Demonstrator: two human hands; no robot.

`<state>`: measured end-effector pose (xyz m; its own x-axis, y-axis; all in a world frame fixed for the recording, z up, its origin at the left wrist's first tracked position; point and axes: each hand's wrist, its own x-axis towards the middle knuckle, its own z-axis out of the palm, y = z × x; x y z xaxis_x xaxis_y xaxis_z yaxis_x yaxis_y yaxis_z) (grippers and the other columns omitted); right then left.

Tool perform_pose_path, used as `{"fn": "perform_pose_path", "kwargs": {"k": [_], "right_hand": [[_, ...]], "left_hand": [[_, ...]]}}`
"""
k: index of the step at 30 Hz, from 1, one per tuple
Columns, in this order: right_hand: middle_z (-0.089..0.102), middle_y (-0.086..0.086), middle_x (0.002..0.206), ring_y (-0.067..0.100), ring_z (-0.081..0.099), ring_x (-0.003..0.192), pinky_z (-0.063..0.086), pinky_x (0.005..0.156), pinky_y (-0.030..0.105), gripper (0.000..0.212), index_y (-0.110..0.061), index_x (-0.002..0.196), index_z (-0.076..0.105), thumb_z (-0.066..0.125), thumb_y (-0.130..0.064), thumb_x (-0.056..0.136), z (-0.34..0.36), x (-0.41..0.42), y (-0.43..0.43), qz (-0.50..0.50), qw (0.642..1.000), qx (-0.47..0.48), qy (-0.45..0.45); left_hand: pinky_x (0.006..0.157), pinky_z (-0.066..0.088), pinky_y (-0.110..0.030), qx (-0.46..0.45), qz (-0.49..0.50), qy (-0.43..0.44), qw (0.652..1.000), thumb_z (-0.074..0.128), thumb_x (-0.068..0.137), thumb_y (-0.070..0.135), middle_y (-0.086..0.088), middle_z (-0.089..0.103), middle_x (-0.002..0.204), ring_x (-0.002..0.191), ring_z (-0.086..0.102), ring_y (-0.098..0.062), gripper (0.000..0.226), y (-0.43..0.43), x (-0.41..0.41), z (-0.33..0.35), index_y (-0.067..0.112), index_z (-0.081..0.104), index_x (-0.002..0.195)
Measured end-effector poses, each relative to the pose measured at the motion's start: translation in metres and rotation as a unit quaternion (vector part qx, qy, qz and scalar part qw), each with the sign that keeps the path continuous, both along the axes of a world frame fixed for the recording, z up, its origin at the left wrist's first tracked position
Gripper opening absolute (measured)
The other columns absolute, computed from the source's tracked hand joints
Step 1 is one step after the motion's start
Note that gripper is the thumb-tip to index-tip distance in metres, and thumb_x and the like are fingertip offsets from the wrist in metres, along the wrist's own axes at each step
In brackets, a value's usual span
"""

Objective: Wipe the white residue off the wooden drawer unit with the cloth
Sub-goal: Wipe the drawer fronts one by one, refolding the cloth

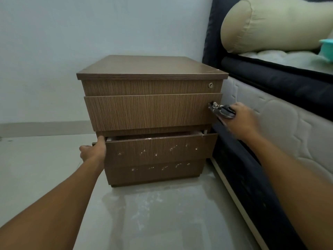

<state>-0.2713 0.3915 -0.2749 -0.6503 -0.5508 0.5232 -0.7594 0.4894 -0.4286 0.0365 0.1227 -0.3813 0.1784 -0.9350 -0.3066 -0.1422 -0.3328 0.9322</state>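
The brown wooden drawer unit [151, 109] stands on the floor against a pale wall. Its lower drawer [162, 148] is pulled out a little. White residue specks [173, 148] dot that drawer's front and the base panel below it. My left hand [93, 150] grips the left end of the pulled-out drawer. My right hand [239, 118] holds a dark patterned cloth [220, 110] against the right edge of the middle drawer front.
A bed with a dark frame and quilted mattress [281, 120] stands close on the right of the unit. A beige bolster [270, 24] and a teal object [327, 48] lie on top. The glossy tiled floor [144, 213] shows white dust in front.
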Motion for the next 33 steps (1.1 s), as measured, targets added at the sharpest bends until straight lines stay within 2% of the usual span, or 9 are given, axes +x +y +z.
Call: {"fn": "perform_pose_path", "kwargs": {"k": [3,6,8,11,16,19,22,27,33], "right_hand": [[0.059,0.007,0.101,0.018,0.047,0.077,0.036,0.064,0.032,0.021,-0.012,0.106,0.068,0.064,-0.024,0.089,-0.010,-0.007,0.000,-0.025,0.994,0.018,0.103],[0.059,0.005,0.101,0.023,0.055,0.083,0.045,0.067,0.034,0.024,-0.014,0.105,0.068,0.069,-0.027,0.085,-0.025,-0.007,-0.003,-0.017,0.990,0.059,0.126],[0.060,0.002,0.109,0.022,0.057,0.092,0.051,0.077,0.038,0.030,-0.018,0.111,0.066,0.068,-0.033,0.085,-0.039,-0.004,-0.012,0.010,0.990,0.103,0.092],[0.059,0.002,0.121,0.026,0.055,0.110,0.045,0.094,0.045,0.035,-0.027,0.121,0.056,0.055,-0.046,0.091,-0.063,0.011,-0.024,0.076,0.981,0.174,-0.051],[0.062,0.004,0.105,0.025,0.051,0.101,0.039,0.076,0.039,0.022,-0.028,0.112,0.051,0.048,-0.042,0.095,-0.086,0.014,-0.032,0.077,0.987,0.136,-0.034],[0.061,0.004,0.098,0.022,0.053,0.091,0.044,0.074,0.039,0.023,-0.027,0.114,0.051,0.047,-0.042,0.097,-0.081,0.018,-0.035,0.089,0.986,0.141,-0.026],[0.062,0.005,0.099,0.022,0.056,0.087,0.044,0.072,0.037,0.024,-0.025,0.114,0.052,0.050,-0.040,0.096,-0.081,0.026,-0.040,0.105,0.985,0.133,-0.010],[0.064,0.005,0.103,0.023,0.058,0.094,0.045,0.076,0.036,0.031,-0.022,0.121,0.055,0.054,-0.037,0.094,-0.082,0.055,-0.062,0.137,0.982,0.126,0.019],[0.062,0.000,0.088,0.018,0.058,0.081,0.048,0.068,0.035,0.022,-0.023,0.101,0.059,0.055,-0.042,0.091,-0.087,0.093,-0.091,0.163,0.978,0.119,0.061]], "left_hand": [[0.079,0.048,-0.045,-0.002,0.002,-0.003,1.000,0.059,0.084,0.050,-0.014,0.049,0.132,0.114,0.053,-0.033,0.061,0.000,0.000,-0.003,0.015,0.039,0.129],[0.076,0.047,-0.043,-0.006,0.001,0.003,1.000,0.058,0.084,0.051,-0.013,0.049,0.132,0.113,0.053,-0.033,0.059,0.001,0.000,-0.004,0.017,0.039,0.129],[0.078,0.047,-0.044,-0.007,0.000,0.010,1.000,0.057,0.085,0.050,-0.013,0.049,0.131,0.112,0.054,-0.032,0.056,0.001,0.001,-0.005,0.018,0.039,0.128],[0.080,0.048,-0.043,-0.011,-0.006,0.023,1.000,0.056,0.088,0.049,-0.012,0.051,0.127,0.108,0.054,-0.030,0.047,0.001,0.003,-0.009,0.018,0.040,0.120],[0.081,0.042,-0.042,-0.026,-0.067,0.032,0.997,0.052,0.092,0.046,-0.010,0.050,0.117,0.102,0.049,-0.027,0.038,0.000,0.013,-0.011,0.018,0.036,0.111],[0.092,0.042,-0.048,-0.025,-0.096,0.029,0.995,0.053,0.092,0.045,-0.011,0.051,0.128,0.112,0.049,-0.029,0.042,-0.005,0.020,-0.011,0.016,0.038,0.119],[0.091,0.042,-0.047,-0.028,-0.114,0.028,0.993,0.055,0.091,0.047,-0.012,0.051,0.132,0.116,0.050,-0.030,0.048,-0.006,0.023,-0.011,0.016,0.040,0.124],[0.098,0.043,-0.051,-0.028,-0.127,0.031,0.991,0.059,0.088,0.052,-0.011,0.051,0.137,0.123,0.050,-0.033,0.057,-0.006,0.031,-0.010,0.016,0.042,0.129],[0.100,0.045,-0.051,-0.033,-0.153,0.026,0.987,0.063,0.084,0.053,-0.009,0.052,0.139,0.125,0.051,-0.034,0.049,0.000,0.040,-0.007,0.019,0.049,0.116]]}}
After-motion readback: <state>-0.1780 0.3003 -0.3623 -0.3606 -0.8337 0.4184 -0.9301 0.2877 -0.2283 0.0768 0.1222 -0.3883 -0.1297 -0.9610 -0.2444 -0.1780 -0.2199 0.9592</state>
